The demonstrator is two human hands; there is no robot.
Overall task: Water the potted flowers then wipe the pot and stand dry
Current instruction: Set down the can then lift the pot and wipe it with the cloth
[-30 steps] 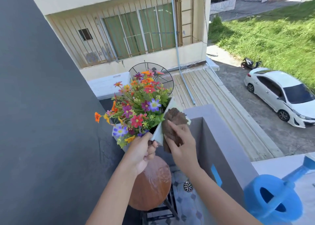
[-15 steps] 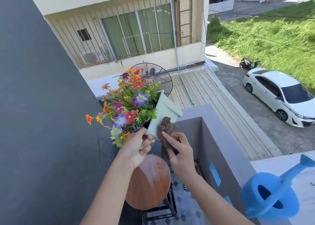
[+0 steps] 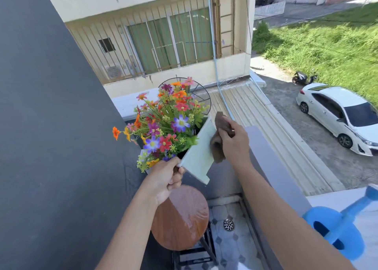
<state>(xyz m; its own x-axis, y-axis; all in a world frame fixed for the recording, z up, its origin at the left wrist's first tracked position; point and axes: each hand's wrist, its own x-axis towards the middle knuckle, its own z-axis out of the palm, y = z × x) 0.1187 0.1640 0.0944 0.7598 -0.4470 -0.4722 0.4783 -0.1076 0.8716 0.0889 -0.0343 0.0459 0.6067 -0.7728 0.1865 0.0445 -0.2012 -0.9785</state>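
- Pot: the pale square flower pot [image 3: 199, 157] is held in the air, tilted to the left, above the round wooden stand [image 3: 181, 217] and clear of it. The bunch of mixed flowers [image 3: 163, 124] leans out toward the dark wall [image 3: 51, 126].
- Left hand [image 3: 165, 177]: closed around the lower near corner of the pot, carrying its weight.
- Right hand [image 3: 233, 141]: closed on a brown cloth [image 3: 217, 145] and pressing it flat against the pot's upper right side wall, near the rim.
- Watering: judged complete. The blue watering can [image 3: 337, 229] rests on the ledge at lower right, well apart from both hands, and the stand top shows a wet film over its right half.
- Pot drying: in progress. One side face is under the cloth; whether the other faces and the underside are dry cannot be told from this view.
- Stand drying: outstanding. The moisture on the wooden top appears untouched.
- Remaining, by judgement: finish the pot's faces, wipe the stand top, set the pot back on it.
- Risk noted: the pot is handled just beside the balcony parapet [image 3: 272, 167], with a roof and a parked white car [image 3: 337, 114] below; a one-handed corner hold on a tilted pot warrants care.
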